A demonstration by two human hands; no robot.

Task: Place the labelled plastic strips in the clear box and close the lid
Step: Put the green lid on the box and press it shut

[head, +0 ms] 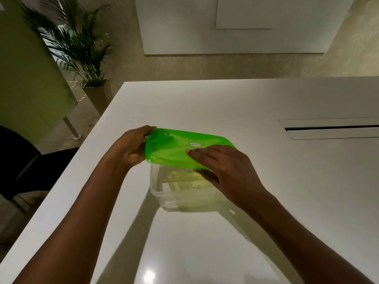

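A clear plastic box (164,193) stands on the white table (266,181). Inside it lie pale plastic strips (190,181) with handwritten labels showing through the near wall. A translucent green lid (174,146) is held tilted over the box, its near edge low and its far edge raised. My left hand (131,148) grips the lid's left end. My right hand (223,169) holds the lid's near right edge, fingers spread on top and thumb underneath. The box's right side is hidden behind my right hand.
A long cable slot (332,129) is set into the table at the right. The table's left edge runs diagonally past a dark chair (24,160). A potted palm (82,48) stands on the floor beyond the far left corner.
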